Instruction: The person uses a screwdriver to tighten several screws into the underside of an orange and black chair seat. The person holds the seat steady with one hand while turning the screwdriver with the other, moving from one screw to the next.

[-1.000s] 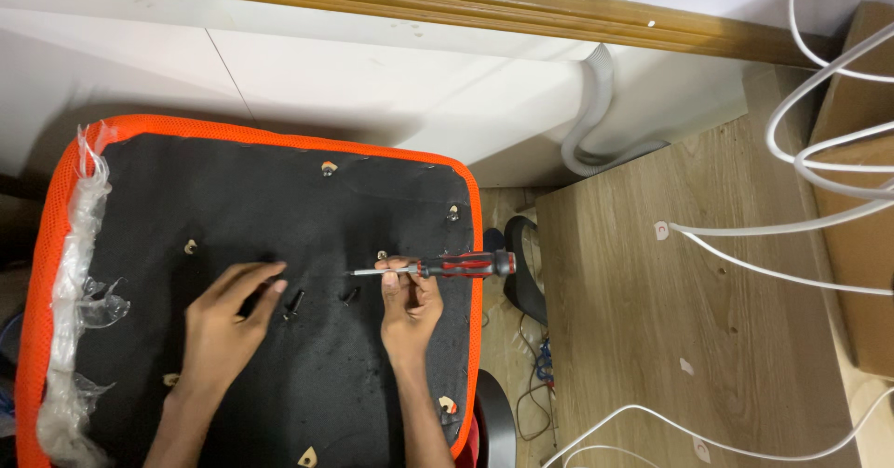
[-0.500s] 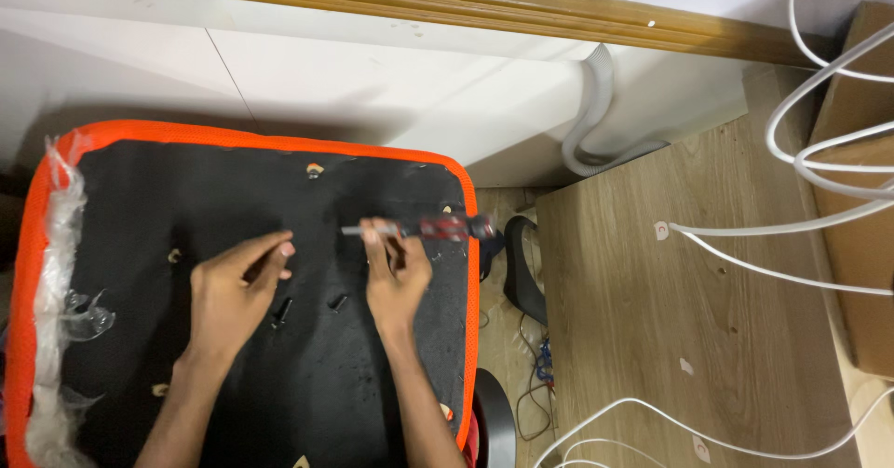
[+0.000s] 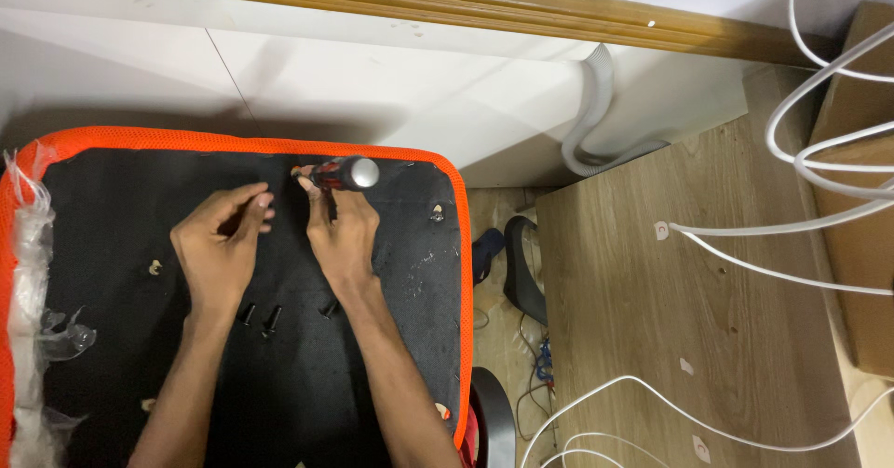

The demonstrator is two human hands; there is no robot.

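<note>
Orange-edged black seat base point(image 3: 112, 189) under both my hands.
My right hand point(image 3: 343, 237) grips a red-and-black screwdriver point(image 3: 340, 174) at its twelve o'clock, near the far rim; my left hand point(image 3: 216, 249) rests loosely open on the fabric, black bolts point(image 3: 270, 317) at its five o'clock.

Home room: wooden desk point(image 3: 633, 300), cables point(image 3: 819, 151)

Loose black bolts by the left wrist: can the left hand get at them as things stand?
Probably yes. The left hand holds nothing, and the black bolts lie uncovered on the seat underside beside its wrist; the right hand with the screwdriver works farther up.
</note>
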